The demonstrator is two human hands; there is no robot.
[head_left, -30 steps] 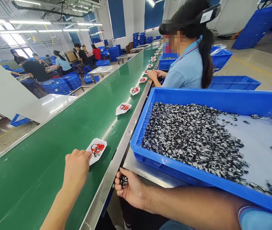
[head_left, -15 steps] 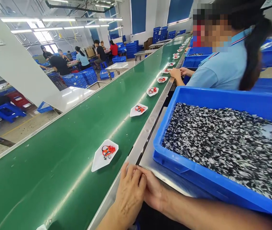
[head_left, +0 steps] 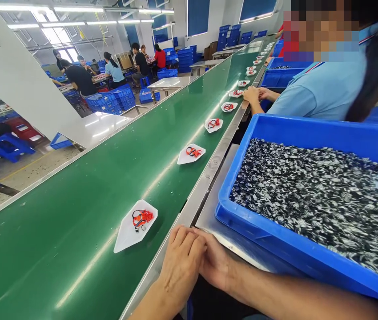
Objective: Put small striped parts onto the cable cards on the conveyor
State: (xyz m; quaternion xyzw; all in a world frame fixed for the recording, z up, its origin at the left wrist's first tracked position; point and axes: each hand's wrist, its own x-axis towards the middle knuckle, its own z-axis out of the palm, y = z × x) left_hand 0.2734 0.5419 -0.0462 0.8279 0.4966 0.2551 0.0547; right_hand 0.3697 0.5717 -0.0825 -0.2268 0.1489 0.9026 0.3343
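Observation:
My left hand (head_left: pixel 182 260) rests on the metal rail (head_left: pixel 194 204) along the conveyor's near side, its fingers curled down. Tucked against it, my right hand (head_left: pixel 215 262) has its fingers bent in and partly covered by the left. Whatever lies between the fingers is hidden. Left of my hands, a white angular tray (head_left: pixel 125 233) sits on the green conveyor belt (head_left: pixel 85 213), apart from them. It carries a small heap of red and black strap-like pieces (head_left: pixel 144 217). To the right stands a blue bin (head_left: pixel 275 242) full of small flat black and white pieces (head_left: pixel 312 195).
More white trays with red and black pieces, among them one tray (head_left: pixel 184 156), line the belt into the distance. A co-worker in a light blue shirt (head_left: pixel 329 89) sits beyond the bin, hands at the rail. Across the belt are steel tables (head_left: pixel 92 126) and a pillar (head_left: pixel 18 75).
The nearest tray has come closer, down and to the left; another has left view at the bottom. The camera has turned slightly. My hands stay together at the rail.

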